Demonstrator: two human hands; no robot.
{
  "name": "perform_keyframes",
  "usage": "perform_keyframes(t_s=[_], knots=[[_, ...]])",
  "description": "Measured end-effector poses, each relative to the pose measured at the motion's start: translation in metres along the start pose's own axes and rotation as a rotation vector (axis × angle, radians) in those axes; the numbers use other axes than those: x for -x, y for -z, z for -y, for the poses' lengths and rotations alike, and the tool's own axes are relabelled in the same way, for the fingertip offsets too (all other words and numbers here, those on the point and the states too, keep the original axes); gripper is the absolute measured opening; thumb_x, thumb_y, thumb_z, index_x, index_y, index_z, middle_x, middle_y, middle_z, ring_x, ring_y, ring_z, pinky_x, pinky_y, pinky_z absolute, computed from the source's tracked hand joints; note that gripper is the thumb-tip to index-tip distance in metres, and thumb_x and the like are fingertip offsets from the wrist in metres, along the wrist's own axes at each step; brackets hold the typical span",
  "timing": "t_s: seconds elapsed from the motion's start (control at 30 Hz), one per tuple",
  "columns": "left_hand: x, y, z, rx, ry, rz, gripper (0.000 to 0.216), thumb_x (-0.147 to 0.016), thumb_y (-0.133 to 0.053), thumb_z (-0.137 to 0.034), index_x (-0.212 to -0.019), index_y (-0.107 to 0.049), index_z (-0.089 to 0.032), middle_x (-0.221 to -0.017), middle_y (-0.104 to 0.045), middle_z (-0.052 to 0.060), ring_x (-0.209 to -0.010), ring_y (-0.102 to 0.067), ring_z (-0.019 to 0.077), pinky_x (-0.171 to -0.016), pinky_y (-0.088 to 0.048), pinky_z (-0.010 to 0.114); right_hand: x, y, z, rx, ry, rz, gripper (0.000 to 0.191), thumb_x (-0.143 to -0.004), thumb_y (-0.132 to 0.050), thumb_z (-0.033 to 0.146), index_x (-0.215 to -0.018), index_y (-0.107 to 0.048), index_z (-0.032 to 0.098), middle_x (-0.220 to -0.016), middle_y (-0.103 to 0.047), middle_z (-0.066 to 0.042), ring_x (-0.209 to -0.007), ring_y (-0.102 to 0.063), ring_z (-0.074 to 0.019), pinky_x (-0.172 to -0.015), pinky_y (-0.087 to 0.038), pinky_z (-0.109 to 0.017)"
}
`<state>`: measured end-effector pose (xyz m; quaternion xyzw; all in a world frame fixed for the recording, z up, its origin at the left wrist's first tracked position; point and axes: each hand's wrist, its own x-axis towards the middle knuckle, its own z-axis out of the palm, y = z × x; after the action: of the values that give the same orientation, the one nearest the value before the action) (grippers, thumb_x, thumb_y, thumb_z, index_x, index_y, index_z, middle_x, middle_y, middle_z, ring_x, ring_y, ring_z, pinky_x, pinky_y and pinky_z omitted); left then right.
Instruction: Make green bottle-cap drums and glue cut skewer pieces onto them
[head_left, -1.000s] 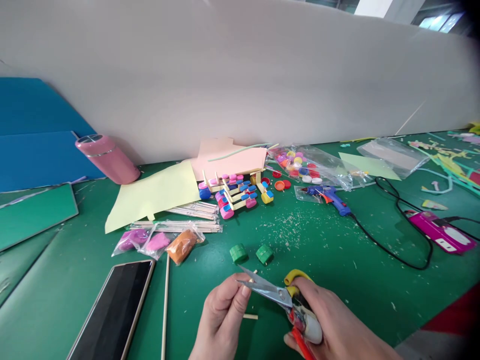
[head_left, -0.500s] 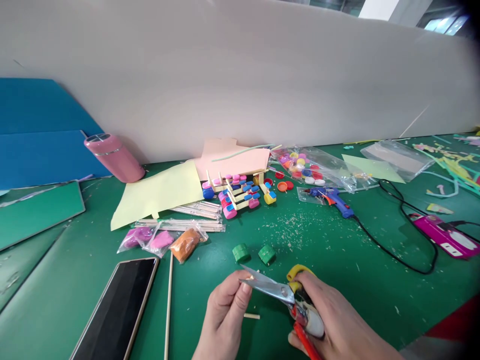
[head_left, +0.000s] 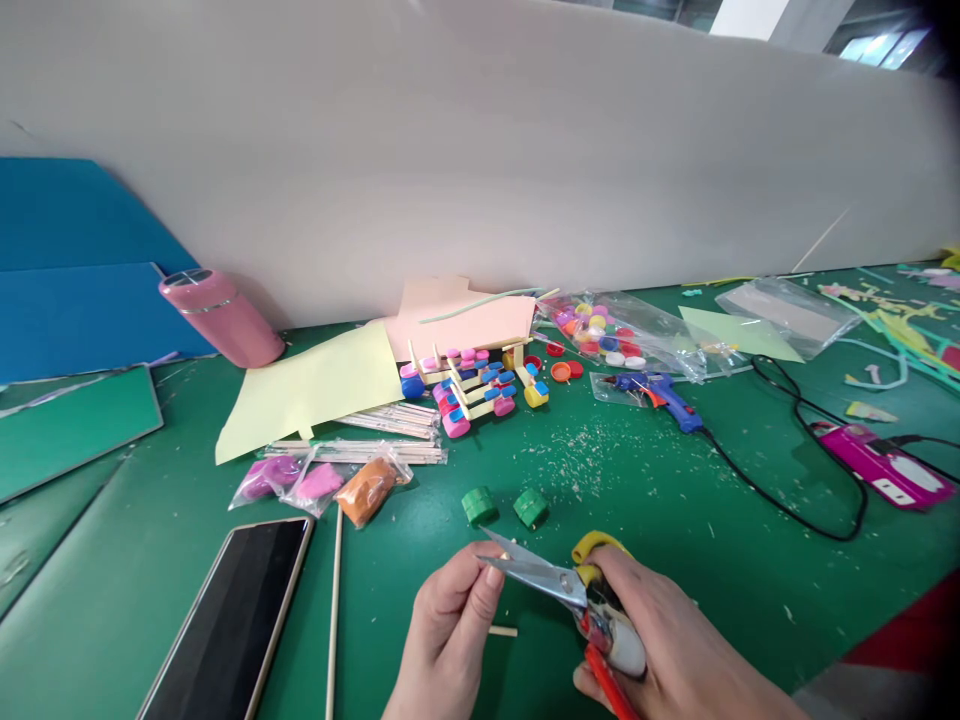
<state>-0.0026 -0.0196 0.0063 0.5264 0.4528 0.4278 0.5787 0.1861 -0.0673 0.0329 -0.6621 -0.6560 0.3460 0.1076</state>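
A right hand [head_left: 660, 630] grips scissors [head_left: 546, 578], their parted blades at a small wooden stick [head_left: 505, 556] pinched in the left hand [head_left: 450, 625], above the green worktop [head_left: 405, 560], in nearly the same pose as a second earlier. A short stick piece [head_left: 504, 631] lies beside the left hand; two green caps [head_left: 478, 507] sit unmoved just beyond, with a blue glue gun [head_left: 671, 400] farther back.
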Motion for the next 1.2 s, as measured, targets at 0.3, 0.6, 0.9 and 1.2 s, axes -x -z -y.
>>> perform_keyframes(t_s=[0.3, 0.6, 0.9, 1.2], knots=[[0.0008, 0.0044, 0.0035, -0.123, -0.065, 0.038, 0.02, -0.08, -0.057, -0.028, -0.089, -0.073, -0.02, -0.07, -0.064, 0.004, -0.064, -0.053, 0.0172, -0.062, -0.043, 0.024, -0.0002, -0.0016, -0.0036, 0.061, -0.019, 0.047, 0.035, -0.063, -0.063, 0.033, -0.087, -0.043, 0.018, -0.074, -0.059, -0.005, -0.064, -0.055, -0.0213, -0.058, -0.041, -0.031], [-0.0024, 0.001, 0.0005, 0.028, -0.002, -0.011, 0.021, -0.078, -0.059, -0.035, -0.075, -0.071, -0.017, -0.066, -0.062, 0.003, -0.066, -0.052, 0.0176, -0.065, -0.042, 0.025, -0.0009, 0.0033, -0.0021, 0.083, 0.028, 0.038, 0.037, -0.062, -0.062, 0.031, -0.091, -0.043, 0.017, -0.084, -0.056, -0.008, -0.071, -0.053, -0.0232, -0.063, -0.042, -0.034], [-0.001, 0.0001, -0.0048, 0.06, 0.037, 0.05, 0.026, -0.08, -0.057, -0.037, -0.067, -0.066, -0.017, -0.07, -0.061, 0.002, -0.068, -0.05, 0.0163, -0.066, -0.04, 0.024, -0.002, 0.0039, 0.0012, 0.028, 0.026, 0.035, 0.034, -0.061, -0.063, 0.029, -0.086, -0.041, 0.02, -0.079, -0.055, -0.004, -0.066, -0.052, -0.019, -0.057, -0.04, -0.027], [-0.0011, 0.0037, 0.0029, 0.031, -0.005, 0.071, 0.021, -0.083, -0.055, -0.033, -0.082, -0.07, -0.018, -0.074, -0.064, 0.003, -0.068, -0.051, 0.0158, -0.065, -0.04, 0.024, -0.0016, 0.0009, -0.0004, 0.032, 0.018, 0.018, 0.034, -0.06, -0.062, 0.029, -0.084, -0.04, 0.021, -0.078, -0.056, -0.004, -0.064, -0.052, -0.0188, -0.057, -0.039, -0.027]])
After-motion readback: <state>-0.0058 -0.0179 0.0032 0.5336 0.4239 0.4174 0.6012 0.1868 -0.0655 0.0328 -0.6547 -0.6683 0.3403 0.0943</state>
